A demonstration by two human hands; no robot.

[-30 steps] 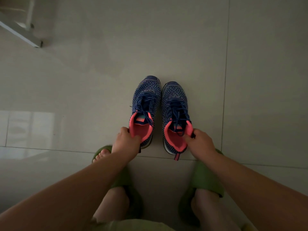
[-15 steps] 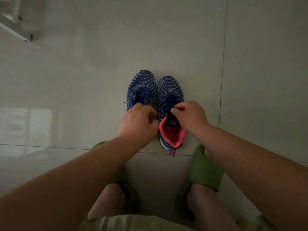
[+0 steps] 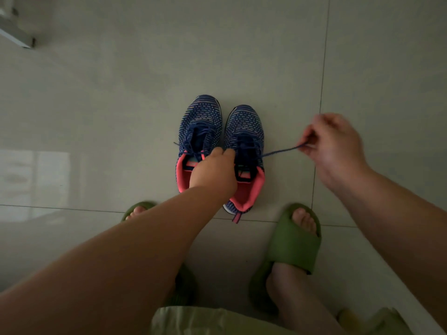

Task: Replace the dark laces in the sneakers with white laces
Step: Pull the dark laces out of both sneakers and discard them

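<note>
Two blue knit sneakers with pink linings stand side by side on the tiled floor (image 3: 121, 105), toes pointing away. The right sneaker (image 3: 244, 131) is the landmark. Out to its right, the right hand (image 3: 331, 148) pinches the end of its dark lace (image 3: 280, 151) — the strand is pulled taut sideways. The left hand (image 3: 212, 172), fingers curled, rests at the tongue of the right sneaker, overlapping the left sneaker (image 3: 200, 122); what its grip holds is hidden.

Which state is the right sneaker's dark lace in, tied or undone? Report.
Undone: the right hand pinches the dark lace end, drawn taut sideways from the right sneaker.
</note>
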